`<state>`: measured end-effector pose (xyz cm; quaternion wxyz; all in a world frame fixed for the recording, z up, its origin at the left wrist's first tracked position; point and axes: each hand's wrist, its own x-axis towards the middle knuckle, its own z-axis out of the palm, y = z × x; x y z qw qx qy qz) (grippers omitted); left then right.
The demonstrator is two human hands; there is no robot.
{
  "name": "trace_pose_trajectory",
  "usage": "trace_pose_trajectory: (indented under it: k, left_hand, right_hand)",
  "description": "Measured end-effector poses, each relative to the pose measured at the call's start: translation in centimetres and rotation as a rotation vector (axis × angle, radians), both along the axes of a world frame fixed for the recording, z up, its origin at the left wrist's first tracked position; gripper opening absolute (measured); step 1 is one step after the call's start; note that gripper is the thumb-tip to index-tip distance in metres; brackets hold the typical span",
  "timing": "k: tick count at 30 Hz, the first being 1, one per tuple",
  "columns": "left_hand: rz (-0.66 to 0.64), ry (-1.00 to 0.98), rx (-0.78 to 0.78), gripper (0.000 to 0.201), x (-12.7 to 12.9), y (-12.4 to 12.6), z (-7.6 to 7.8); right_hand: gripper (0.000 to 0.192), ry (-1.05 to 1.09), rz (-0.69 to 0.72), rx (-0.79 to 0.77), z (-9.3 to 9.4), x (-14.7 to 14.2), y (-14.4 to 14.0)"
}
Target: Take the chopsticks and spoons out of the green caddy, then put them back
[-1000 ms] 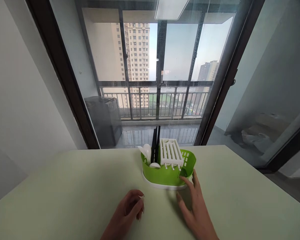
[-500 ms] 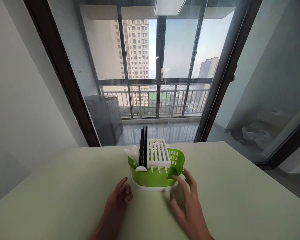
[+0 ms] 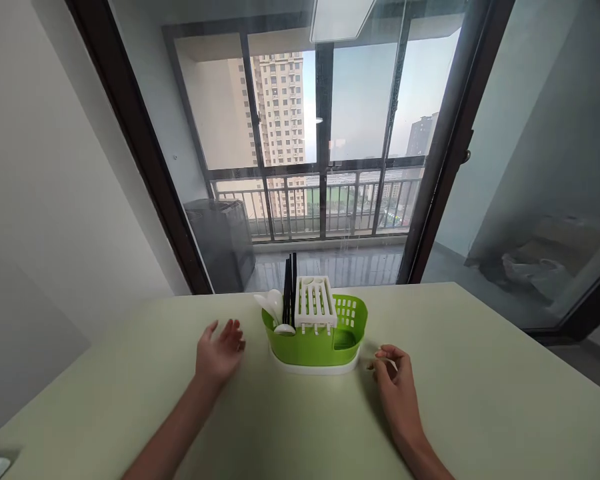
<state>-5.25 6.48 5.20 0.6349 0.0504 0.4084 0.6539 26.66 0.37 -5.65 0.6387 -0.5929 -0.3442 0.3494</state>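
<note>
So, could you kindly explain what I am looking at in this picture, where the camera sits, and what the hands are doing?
There is no machine here: a person wears a camera on the head, looking forward and down at their own bare hands. The left hand hovers open beside a green cutlery holder, and the right hand rests loosely curled on the other side; neither holds anything. The holder stands on a pale table and contains white spoons, black chopsticks and a white slotted insert. Behind it, a glass door shows a balcony.
</note>
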Motion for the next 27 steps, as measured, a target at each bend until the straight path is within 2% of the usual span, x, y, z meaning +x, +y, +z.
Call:
trace_pose_trajectory:
  k: [4,8,10,12,14,16,19,22,27]
  left_hand:
    - [0.087,0.344,-0.053,0.025,0.0,3.9,4.1]
    - [0.085,0.466,0.025,0.02,1.5,7.5,8.2]
    - [0.014,0.567,0.132,0.016,2.6,8.8,9.8]
    - [-0.152,0.717,0.239,0.021,3.8,9.7,11.0]
    - [-0.364,0.849,0.293,0.032,5.0,10.2,11.6]
    - [-0.537,0.916,0.278,0.041,6.2,10.4,11.9]
    - [-0.707,0.985,0.269,0.041,7.6,10.3,12.0]
    - [-0.756,1.099,0.317,0.039,8.4,9.8,12.3]
    - [-0.666,1.201,0.392,0.041,8.6,9.4,12.0]
  right_hand:
    - [0.036,-0.021,0.032,0.033,0.0,-0.2,-0.1]
    - [0.035,-0.032,0.053,0.012,0.2,-0.2,-0.1]
    - [0.035,-0.035,0.054,0.006,0.4,-0.2,-0.1]
    - [0.033,-0.041,0.05,0.008,0.5,-0.2,-0.1]
    - [0.032,-0.048,0.057,0.017,0.7,-0.3,-0.1]
    - [0.03,-0.053,0.071,0.033,0.8,-0.4,-0.2]
    - [0.027,-0.059,0.089,0.058,0.9,-0.5,-0.2]
    - [0.026,-0.064,0.097,0.071,1.0,-0.5,-0.1]
    - [0.024,-0.066,0.098,0.068,1.2,-0.5,-0.1]
